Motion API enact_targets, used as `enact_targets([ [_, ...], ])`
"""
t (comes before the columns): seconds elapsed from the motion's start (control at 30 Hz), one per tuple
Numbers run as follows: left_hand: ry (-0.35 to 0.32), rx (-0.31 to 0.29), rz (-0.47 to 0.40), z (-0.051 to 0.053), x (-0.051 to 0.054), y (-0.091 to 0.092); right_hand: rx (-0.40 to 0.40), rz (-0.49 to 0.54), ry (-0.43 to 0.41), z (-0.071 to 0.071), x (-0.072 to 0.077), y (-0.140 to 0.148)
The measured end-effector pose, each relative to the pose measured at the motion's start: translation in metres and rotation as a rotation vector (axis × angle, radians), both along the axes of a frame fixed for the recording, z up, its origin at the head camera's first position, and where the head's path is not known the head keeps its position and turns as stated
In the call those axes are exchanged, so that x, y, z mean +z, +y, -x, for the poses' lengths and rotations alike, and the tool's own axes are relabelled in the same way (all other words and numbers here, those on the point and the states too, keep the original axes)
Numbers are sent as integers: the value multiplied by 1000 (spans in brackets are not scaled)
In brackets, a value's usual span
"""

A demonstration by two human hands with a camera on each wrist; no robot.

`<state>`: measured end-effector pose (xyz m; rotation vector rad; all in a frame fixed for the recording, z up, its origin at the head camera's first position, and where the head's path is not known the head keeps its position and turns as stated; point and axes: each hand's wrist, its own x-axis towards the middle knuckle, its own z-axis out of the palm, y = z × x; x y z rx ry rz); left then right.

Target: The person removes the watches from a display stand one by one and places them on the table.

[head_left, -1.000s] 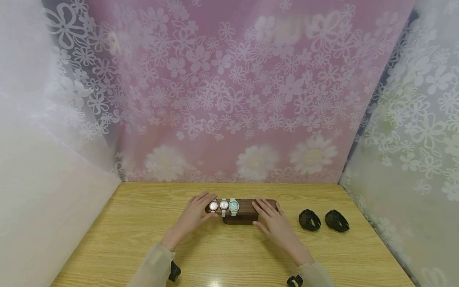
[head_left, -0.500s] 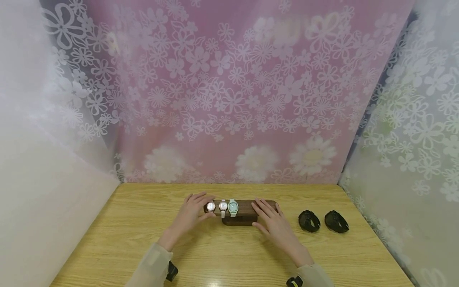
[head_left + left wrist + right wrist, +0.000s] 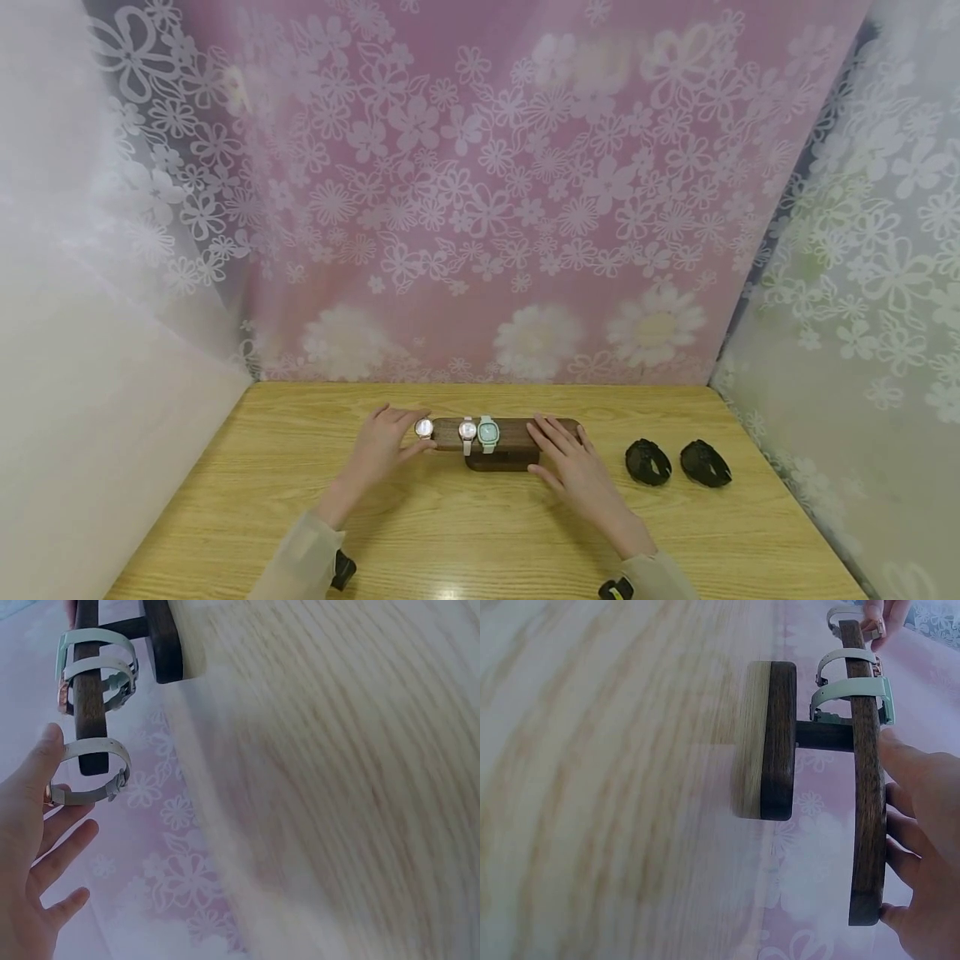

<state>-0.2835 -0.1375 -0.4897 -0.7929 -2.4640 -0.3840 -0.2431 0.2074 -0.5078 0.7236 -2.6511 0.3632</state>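
Observation:
A dark wooden watch stand [image 3: 513,431] stands on the table, its bar level above a short base [image 3: 778,742]. Around the bar sit a white-strapped watch [image 3: 467,431] and a mint green watch [image 3: 488,432], side by side. My left hand [image 3: 375,450] pinches another white-strapped watch [image 3: 424,428] by its case at the bar's left end; in the left wrist view its closed strap [image 3: 97,747] still loops round the bar's tip. My right hand [image 3: 581,475] rests its fingers along the right part of the bar, thumb at the near edge.
Two black coiled objects [image 3: 648,462] [image 3: 705,463] lie on the wooden table [image 3: 480,533] to the right of my right hand. Flowered pink cloth [image 3: 480,208] hangs behind the table, with pale sheets at both sides.
My left hand has moved left, and the watch in it has slid along the bar from beside the other watches to the left end. My right hand has stayed in place.

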Motion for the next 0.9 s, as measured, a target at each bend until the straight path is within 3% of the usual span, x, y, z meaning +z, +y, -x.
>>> enact_targets([
  [0.23, 101, 12, 43, -11, 15, -11, 2, -3, 8, 1, -1, 1],
  [0.57, 196, 26, 8, -12, 19, -31, 4, 0, 18, 2, -1, 0],
  [0.77, 206, 43, 33, -13, 20, -49, 3, 14, 4, 1, -2, 0],
  [0.9, 156, 79, 73, -14, 18, -60, 11, 24, 6, 1, -2, 1],
])
